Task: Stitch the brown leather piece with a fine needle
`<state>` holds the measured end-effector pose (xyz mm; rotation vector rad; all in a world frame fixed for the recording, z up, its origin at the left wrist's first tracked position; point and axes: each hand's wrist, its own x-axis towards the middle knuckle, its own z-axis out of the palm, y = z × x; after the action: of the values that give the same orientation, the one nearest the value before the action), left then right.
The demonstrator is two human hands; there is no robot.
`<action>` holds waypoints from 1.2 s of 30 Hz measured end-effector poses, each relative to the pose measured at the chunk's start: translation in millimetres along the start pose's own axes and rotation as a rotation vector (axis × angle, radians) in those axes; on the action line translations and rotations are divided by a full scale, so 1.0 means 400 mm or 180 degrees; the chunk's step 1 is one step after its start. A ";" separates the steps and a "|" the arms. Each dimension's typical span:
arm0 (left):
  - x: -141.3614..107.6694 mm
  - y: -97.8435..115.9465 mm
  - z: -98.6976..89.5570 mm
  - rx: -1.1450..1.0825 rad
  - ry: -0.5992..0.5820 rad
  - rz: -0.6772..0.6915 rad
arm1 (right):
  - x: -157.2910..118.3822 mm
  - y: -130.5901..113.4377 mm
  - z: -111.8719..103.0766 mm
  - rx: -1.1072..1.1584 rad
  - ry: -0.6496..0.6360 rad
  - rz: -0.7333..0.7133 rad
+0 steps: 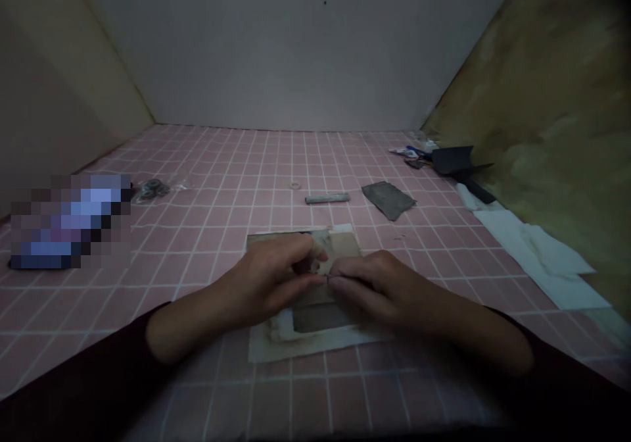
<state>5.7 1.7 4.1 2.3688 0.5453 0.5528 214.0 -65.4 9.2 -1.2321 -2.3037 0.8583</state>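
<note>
My left hand (279, 274) is over a stack of brownish sheets (340, 248) on the pink checked surface, thumb and forefinger curved towards each other with a gap between them. My right hand (369, 284) meets it from the right, its thumb and forefinger pinched on something small and thin, too dim to make out. The fingertips of both hands almost touch. Beneath them are a darker grey piece (320, 318) and a stained white cloth or paper (276, 350).
Beyond the hands are a grey roll (327, 198), a small ring (295, 185) and a grey cloth (388, 200). A blurred-out device (73, 225) and bagged rings (154, 189) are left. At right are a black scoop-like object (451, 160) and white paper (542, 251).
</note>
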 end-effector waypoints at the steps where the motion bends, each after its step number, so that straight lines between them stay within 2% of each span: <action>1: 0.001 0.002 -0.002 -0.0169 0.0003 -0.0090 | -0.001 0.003 0.004 -0.0139 0.0085 -0.0001; 4: 0.003 0.007 -0.007 -0.0581 -0.0055 -0.0421 | -0.004 0.012 0.018 -0.0592 0.0362 0.0020; 6: 0.003 0.006 -0.007 -0.0542 -0.0072 -0.0476 | -0.004 0.013 0.020 -0.0667 0.0391 0.0051; 11: -0.001 -0.004 0.004 0.0216 -0.0016 0.0101 | 0.003 -0.004 -0.006 0.0189 -0.0149 0.0254; 13: -0.002 -0.006 0.004 0.0230 -0.0013 0.0158 | 0.004 -0.007 -0.013 0.0394 -0.0217 0.0241; 19: 0.004 0.004 -0.012 -0.0581 -0.0060 -0.0415 | -0.004 0.017 0.020 -0.0534 0.0531 -0.0008; 22: 0.004 0.003 -0.008 -0.0434 -0.0066 -0.0423 | -0.005 0.018 0.027 -0.0620 0.0458 0.0014; 26: 0.001 -0.004 0.004 0.0108 -0.0067 -0.0032 | -0.001 0.003 0.009 -0.0151 0.0051 0.0026; 28: 0.000 -0.003 0.006 0.0213 -0.0050 0.0067 | 0.000 -0.001 0.003 -0.0028 -0.0023 0.0029; 33: 0.003 0.007 -0.003 -0.0477 -0.0062 -0.0290 | -0.003 0.011 0.017 -0.0599 0.0329 0.0023; 36: 0.002 0.003 -0.003 -0.0393 -0.0050 -0.0345 | -0.005 0.014 0.022 -0.0731 0.0314 0.0078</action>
<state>6.2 2.0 5.9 2.2112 0.6108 0.5039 213.2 -67.7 -1.2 -1.3666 -2.3612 0.5382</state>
